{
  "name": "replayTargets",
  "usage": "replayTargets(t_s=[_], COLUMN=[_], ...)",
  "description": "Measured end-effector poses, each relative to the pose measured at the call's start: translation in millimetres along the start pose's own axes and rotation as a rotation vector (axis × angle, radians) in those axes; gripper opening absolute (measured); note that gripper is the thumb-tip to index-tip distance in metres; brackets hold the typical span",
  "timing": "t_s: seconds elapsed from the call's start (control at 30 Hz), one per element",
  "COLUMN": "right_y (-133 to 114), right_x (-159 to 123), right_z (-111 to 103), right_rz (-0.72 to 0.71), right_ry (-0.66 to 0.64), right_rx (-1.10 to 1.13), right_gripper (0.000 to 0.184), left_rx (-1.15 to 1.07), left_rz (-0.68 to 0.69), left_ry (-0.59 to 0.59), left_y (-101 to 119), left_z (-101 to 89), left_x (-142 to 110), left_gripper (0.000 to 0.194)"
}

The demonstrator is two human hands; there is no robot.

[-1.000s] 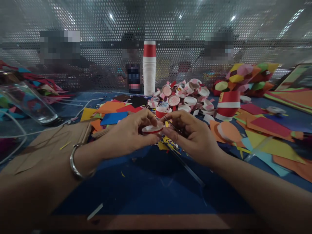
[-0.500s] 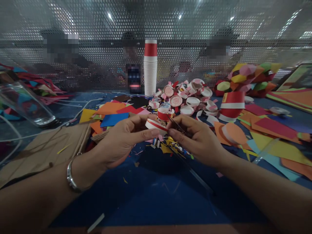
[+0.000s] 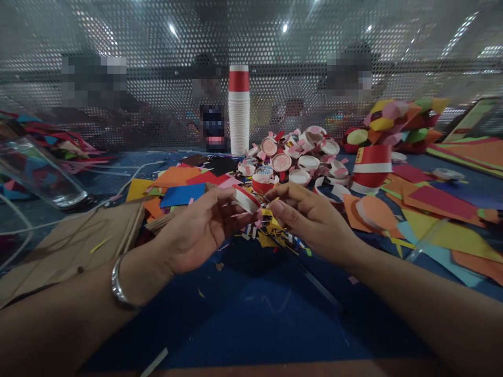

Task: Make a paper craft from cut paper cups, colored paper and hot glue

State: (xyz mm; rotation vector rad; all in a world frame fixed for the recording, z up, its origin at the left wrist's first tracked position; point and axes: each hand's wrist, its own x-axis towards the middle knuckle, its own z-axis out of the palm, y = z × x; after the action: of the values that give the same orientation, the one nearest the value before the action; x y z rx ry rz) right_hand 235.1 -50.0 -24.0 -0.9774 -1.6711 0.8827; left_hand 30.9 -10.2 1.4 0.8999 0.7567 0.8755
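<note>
Between the fingers and thumb of my left hand (image 3: 200, 225) is a cut-down piece of paper cup (image 3: 247, 201), a shallow white ring with a red band, tilted. My right hand (image 3: 310, 217) is closed just to the right of it, pinching a thin dark metal tool (image 3: 265, 198). Most of that tool is hidden by the fingers, so its kind does not show. Right behind the hands lies another red-and-white cup piece (image 3: 264, 182). Small yellow and white paper scraps (image 3: 271, 230) cover the table below.
A tall stack of paper cups (image 3: 239, 120) stands behind. To its right is a heap of cut cup bottoms (image 3: 293, 157), then a red-and-white cup (image 3: 371, 167). Coloured paper (image 3: 444, 209), cardboard (image 3: 78, 241) and a tilted clear glass (image 3: 51, 173) lie around. A perforated metal panel (image 3: 157, 104) rises beyond.
The cup piece in my left hand has tipped, its red band now uppermost. My left fingers have opened out below it. My right hand has drawn slightly away from it.
</note>
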Motion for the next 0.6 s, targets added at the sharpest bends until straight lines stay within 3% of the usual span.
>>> replayTargets(t_s=[0.1,0.2,0.3,0.6], right_y=[-1,-2,-2,-1], right_x=[-1,-4,-6,-11], right_z=[0,0,1,3], right_rz=[-0.005,-0.013,-0.039,-0.049], right_ry=[0.003,0.018,0.042,0.033], right_rx=[-0.043,-0.074,-0.094,-0.131], right_gripper=[0.029,0.028,0.029,0.031], left_rx=[0.032,0.180,0.285,0.350], left_rz=[0.027,0.203,0.337,0.388], left_ry=[-0.035,-0.099,-0.157,-0.201], left_y=[-3,-7,-9,-13], left_z=[-1.4,-4.5,-8.3,-11.7], left_x=[-1,-2,-2,-3], left_gripper=[0.023,0.015,0.039,0.040])
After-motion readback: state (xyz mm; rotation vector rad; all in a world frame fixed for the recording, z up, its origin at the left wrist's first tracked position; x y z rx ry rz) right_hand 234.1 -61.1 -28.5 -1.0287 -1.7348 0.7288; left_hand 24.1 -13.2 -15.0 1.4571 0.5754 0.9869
